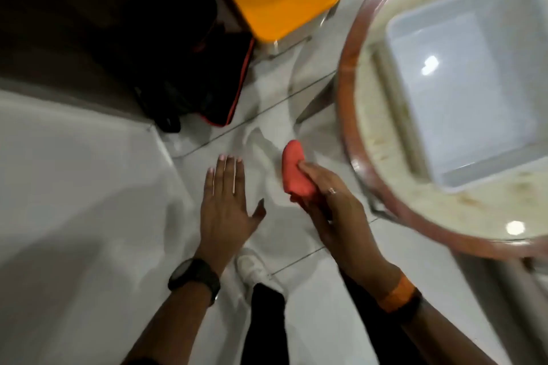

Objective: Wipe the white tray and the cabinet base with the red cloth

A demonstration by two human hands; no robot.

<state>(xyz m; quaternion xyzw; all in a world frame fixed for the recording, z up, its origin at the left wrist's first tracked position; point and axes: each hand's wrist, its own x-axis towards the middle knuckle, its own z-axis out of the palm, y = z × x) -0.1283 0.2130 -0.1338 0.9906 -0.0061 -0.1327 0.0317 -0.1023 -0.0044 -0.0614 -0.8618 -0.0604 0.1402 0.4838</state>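
Right hand (332, 210): fingers pinching folded red cloth (295, 173), just off round table's rim (345, 115).
Left hand (226, 201): fingers flat, together, empty.
White tray (462, 92): on the tabletop.

From where I stood, nothing could be read. No lettering, label, brand, number or sign showed on anything in the blurred view.
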